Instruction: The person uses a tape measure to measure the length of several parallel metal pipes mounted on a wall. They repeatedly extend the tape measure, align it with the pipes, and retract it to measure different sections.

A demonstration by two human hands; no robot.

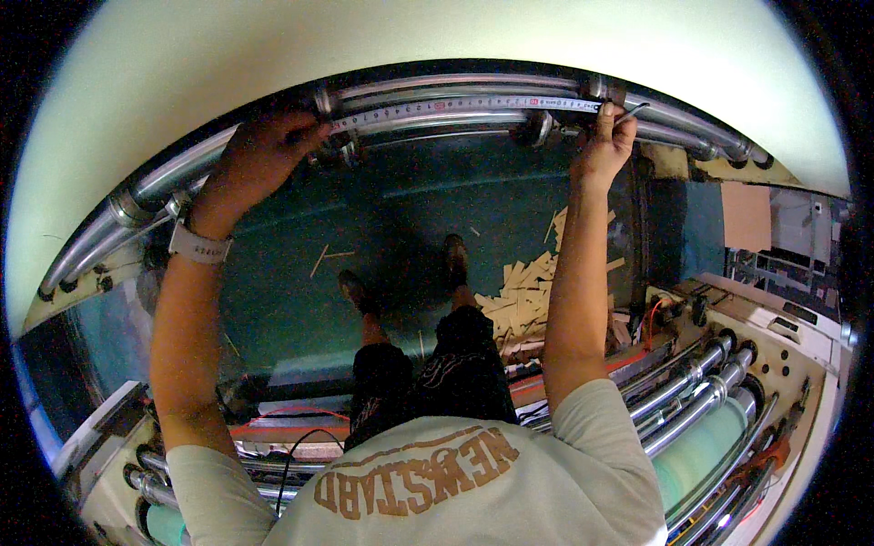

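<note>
A tape measure's pale blade (464,105) stretches along steel shafts (401,119) that run across the far side. My right hand (604,146) pinches the blade's right end between thumb and finger. Something thin and dark sticks out beside those fingers; I cannot make out what it is. At the other end of the blade, my left hand (259,164) is curled around the tape, in shadow, and its fingers partly hide what lies under them. Metal collars (540,127) sit on the shafts between and beside my hands.
A large pale curved surface (437,41) rises beyond the shafts. Cut wood-coloured strips (523,300) lie heaped on the dark green floor (300,237) by my feet. Behind me stands a machine with steel rollers (696,400), a green roller (706,450) and cables.
</note>
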